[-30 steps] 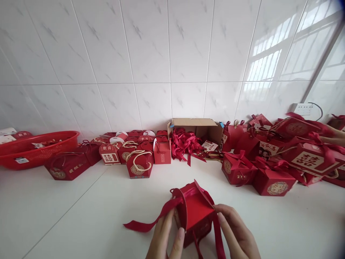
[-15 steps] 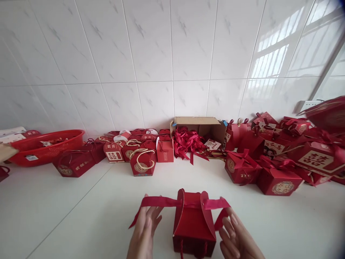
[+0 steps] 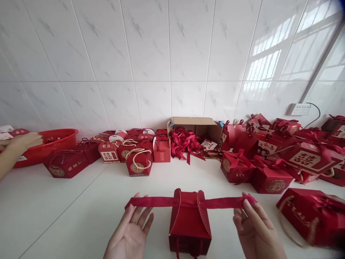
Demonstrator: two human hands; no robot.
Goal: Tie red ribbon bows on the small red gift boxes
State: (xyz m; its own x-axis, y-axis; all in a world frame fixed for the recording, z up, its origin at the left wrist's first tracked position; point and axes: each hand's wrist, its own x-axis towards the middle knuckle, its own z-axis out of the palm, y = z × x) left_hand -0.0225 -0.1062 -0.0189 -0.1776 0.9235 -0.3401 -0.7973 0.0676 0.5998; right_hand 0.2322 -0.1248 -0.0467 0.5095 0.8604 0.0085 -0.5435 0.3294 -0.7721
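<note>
Item: red gift box (image 3: pixel 190 225), on counter (image 3: pixel 81 208), directly in front of cardboard carton (image 3: pixel 196 124), nearer the wearer.
Ribbon (image 3: pixel 156 201): threaded through both top flaps, stretched level.
Left hand (image 3: pixel 132 232): open, palm up, ribbon end across fingertips.
Right hand (image 3: pixel 254 228): fingers spread, other end over fingertips.
Handling note: likely best kept flat, untwisted, ends equal, flaps centred.
Far left of carton: another person's hand (image 3: pixel 25 140).

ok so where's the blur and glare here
Head view: the red box at the lower right edge is motion-smeared; window light glares off the wall tiles upper right; tile seams bow from the wide lens; the centre box, left hand and right hand are sharp.
</note>
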